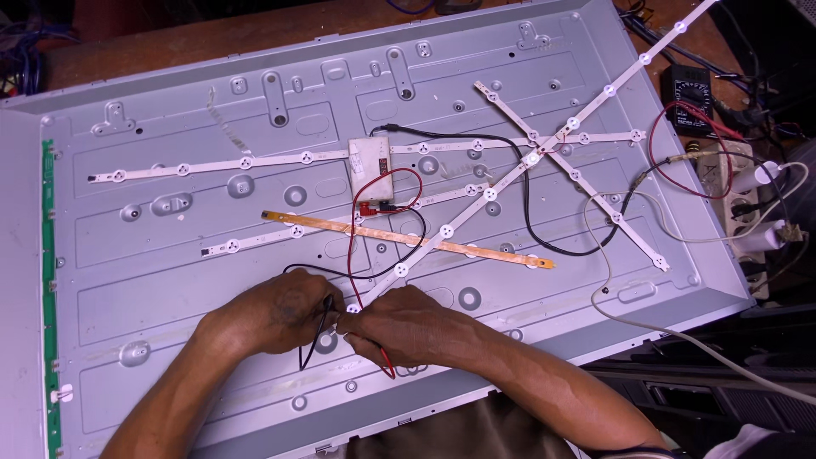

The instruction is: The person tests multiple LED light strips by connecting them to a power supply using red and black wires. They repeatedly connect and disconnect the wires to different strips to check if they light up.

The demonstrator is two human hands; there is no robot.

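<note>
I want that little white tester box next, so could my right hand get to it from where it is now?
Probably yes. The white tester box lies open on the metal back panel, straight beyond the right hand. Only flat LED strips and loose red and black wires lie between.

Pale grey metal back panel (170, 246), stamped with repeating ovals and circles. White light strips (212, 166) dotted with round lenses; one orange-copper strip (408, 239). Small white tester box (371, 159). Red lead (361, 280) and black lead (310, 340) at the hands. Green board edge (48, 255). Reddish-brown table (170, 38), probably wood.
</note>
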